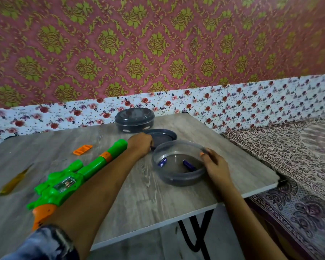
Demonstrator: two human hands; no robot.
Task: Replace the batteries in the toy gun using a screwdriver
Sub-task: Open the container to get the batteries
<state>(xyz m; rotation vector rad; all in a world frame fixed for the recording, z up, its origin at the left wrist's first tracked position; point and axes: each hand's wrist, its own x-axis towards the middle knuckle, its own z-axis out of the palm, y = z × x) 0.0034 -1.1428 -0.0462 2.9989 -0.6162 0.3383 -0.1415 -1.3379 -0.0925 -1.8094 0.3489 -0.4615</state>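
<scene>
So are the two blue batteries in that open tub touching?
Apart. The head view shows bare floor of the open tub between the left battery and the right battery.

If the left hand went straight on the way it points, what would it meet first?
The left hand would meet the loose grey lid lying just beyond it. Its fingertips may be touching the near rim, but the depth is unclear.

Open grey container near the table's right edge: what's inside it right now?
The open container holds two blue batteries lying apart: left battery, right battery. Its near wall hides the front strip of floor, so anything there is unseen.
</scene>
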